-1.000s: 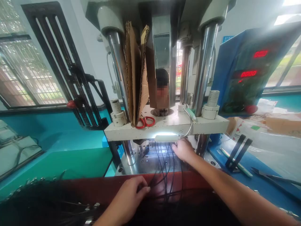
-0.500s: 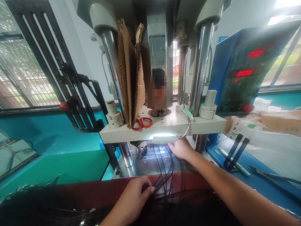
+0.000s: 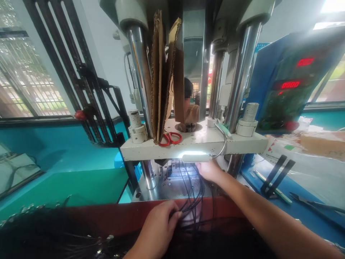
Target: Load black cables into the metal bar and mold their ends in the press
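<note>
Several thin black cables (image 3: 201,190) run from a metal mould (image 3: 172,172) in the press down to the dark red front edge. My left hand (image 3: 161,221) is closed, thumb against fingers, around the cables near that edge. Under the white press plate (image 3: 161,153), my right hand (image 3: 209,170) reaches in beside the mould, its fingers closed at the cable ends. The plate and the lamp hide part of those fingertips. A lit white lamp (image 3: 196,158) on a bent neck hangs at the plate's front, just above my right hand.
Red-handled scissors (image 3: 170,138) and upright cardboard pieces (image 3: 159,82) stand on the plate between steel columns (image 3: 244,77). At right are a blue control box (image 3: 275,82), pliers (image 3: 309,203) and plastic bags (image 3: 318,165). A dark cable heap (image 3: 54,230) lies at lower left.
The whole view has shifted, so the press and both hands appear farther right. Both hands keep nearly the same places on the cables and at the mould.
</note>
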Demonstrator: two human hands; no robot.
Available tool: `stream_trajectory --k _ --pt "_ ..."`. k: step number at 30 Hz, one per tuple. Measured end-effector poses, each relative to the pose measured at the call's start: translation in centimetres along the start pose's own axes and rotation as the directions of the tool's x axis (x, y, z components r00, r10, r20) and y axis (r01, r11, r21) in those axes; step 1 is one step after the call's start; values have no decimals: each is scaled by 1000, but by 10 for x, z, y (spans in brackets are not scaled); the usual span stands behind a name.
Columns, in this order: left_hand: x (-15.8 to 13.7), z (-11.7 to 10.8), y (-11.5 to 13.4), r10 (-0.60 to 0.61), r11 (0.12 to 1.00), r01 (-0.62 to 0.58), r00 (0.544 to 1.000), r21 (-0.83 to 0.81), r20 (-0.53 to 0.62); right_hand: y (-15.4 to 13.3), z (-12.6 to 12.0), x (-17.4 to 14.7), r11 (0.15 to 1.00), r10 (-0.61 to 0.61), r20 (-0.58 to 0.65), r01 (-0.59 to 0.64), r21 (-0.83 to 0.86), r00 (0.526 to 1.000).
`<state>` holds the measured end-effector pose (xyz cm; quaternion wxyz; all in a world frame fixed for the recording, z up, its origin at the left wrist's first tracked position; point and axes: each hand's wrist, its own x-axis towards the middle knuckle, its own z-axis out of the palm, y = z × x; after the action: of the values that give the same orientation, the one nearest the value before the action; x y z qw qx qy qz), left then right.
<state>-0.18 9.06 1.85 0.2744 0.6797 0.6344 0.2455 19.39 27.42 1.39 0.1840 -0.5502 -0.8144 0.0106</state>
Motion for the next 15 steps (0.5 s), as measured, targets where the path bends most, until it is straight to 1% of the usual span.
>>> stream_trajectory --k 3,8,12,15 --pt "-1 2 -2 10 1000 -10 1000 -17 -6 -1 1 3 1000 -28 -34 28 -9 999" --pt "0 3 -3 9 999 -9 1000 -48 -18 -3 4 9 998 -60 -42 60 3 997" --pt "0 2 -2 17 999 -20 999 -50 -49 -6 6 8 998 -69 -15 70 11 997" --pt "0 2 -2 27 998 -32 997 -61 -77 -10 2 8 998 -62 14 62 12 998"
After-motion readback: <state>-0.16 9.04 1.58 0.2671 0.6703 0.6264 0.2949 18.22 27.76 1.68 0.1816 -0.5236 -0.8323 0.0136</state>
